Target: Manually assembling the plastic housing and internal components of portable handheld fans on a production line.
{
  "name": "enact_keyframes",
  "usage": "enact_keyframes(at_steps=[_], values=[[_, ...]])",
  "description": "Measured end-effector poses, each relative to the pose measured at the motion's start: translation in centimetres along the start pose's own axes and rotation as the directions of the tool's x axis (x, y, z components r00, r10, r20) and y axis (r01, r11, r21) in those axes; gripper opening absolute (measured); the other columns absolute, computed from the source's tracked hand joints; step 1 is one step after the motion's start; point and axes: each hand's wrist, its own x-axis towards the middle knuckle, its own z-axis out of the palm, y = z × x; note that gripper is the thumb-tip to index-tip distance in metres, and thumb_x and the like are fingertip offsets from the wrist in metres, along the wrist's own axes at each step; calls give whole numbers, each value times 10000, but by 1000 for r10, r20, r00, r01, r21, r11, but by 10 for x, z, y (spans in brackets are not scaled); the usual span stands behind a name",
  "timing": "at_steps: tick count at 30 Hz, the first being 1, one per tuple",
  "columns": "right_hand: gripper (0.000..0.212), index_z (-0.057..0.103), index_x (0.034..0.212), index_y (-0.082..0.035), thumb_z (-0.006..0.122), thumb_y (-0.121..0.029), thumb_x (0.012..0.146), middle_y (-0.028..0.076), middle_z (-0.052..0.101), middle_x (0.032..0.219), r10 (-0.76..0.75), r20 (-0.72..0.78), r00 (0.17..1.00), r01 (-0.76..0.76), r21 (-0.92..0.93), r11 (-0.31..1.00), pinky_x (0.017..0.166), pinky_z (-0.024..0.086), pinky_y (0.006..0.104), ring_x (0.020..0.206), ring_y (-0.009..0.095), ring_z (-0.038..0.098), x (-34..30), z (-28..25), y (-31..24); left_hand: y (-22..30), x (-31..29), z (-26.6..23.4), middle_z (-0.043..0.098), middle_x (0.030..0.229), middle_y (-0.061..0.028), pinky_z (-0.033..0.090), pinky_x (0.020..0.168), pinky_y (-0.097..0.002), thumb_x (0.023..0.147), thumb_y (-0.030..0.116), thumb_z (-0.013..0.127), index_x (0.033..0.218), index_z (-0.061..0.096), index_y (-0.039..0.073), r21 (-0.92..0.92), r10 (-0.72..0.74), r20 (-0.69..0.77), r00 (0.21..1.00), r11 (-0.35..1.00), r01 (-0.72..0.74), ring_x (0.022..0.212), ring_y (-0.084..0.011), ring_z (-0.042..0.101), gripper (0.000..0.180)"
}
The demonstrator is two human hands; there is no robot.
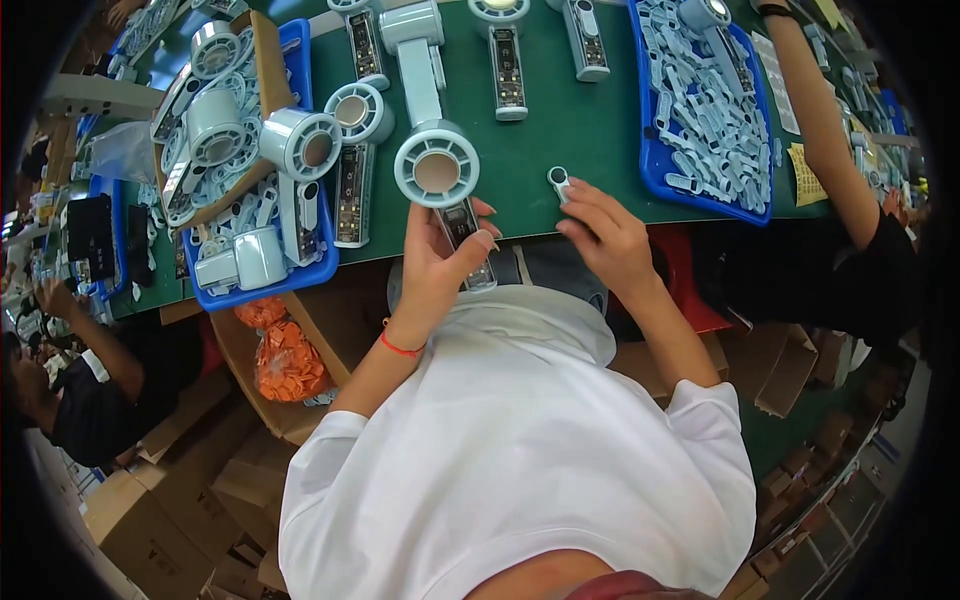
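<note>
My left hand (432,265) is wrapped round the handle of a pale blue handheld fan (437,172), its round head pointing away from me. The handle's upper face is uncovered, so a circuit board shows above my thumb. To the right, my right hand (612,238) pinches a small pale blue handle cover (559,184) with a dark ring at one end, just over the table's near edge. Fan and cover are apart. Beyond them lie more fans with bare boards, one upright handle (508,75) in the middle and another (587,42) farther right.
On the green table (540,135), a blue tray (655,188) at right holds many small covers. Another blue tray (325,268) at left carries fans and a cardboard divider. Below it, a carton (243,360) holds orange bagged parts (290,362). Co-workers' arms (815,110) appear at both sides.
</note>
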Motion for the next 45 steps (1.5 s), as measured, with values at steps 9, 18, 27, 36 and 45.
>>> enact_keyframes(at_steps=[9,18,27,36,45], values=[[287,589,997,-40,566,8,715,70,560,901,152,194,969,-24,-540,841,702,467,341,794,238,545,51,6,-26,-3,-10,-3,520,1060,-83,464,770,-273,766,4,620,1162,389,35,-86,20,-17,1000,996,-22,889,-131,544,460],[211,576,887,-15,583,-38,678,77,535,910,5,641,767,442,-535,720,720,471,305,826,227,558,76,-14,-11,2,-7,-6,524,1049,-88,465,766,-274,776,34,621,1148,395,21,-77,-29,-22,999,997,27,873,-127,546,435],[181,562,882,-16,562,-34,702,100,544,890,-115,712,693,373,-217,902,699,485,337,820,259,567,77,-23,-1,3,-5,-5,515,1102,-108,465,779,-282,786,28,603,1229,336,34,-138,-40,15,999,990,42,917,-158,552,517],[312,576,1003,-16,559,-42,692,86,570,948,-260,442,858,447,-397,801,681,460,315,816,219,562,48,-13,4,1,7,-10,515,1124,-134,468,791,-291,787,7,589,1287,276,25,-100,3,36,999,995,0,953,-177,555,590],[321,617,1004,-55,575,-57,686,54,588,847,-317,549,773,539,-306,785,636,449,307,790,196,565,59,-16,-6,-1,4,-11,517,1108,-125,475,751,-279,791,15,598,1295,270,21,-129,-1,9,1000,992,2,921,-167,564,601]])
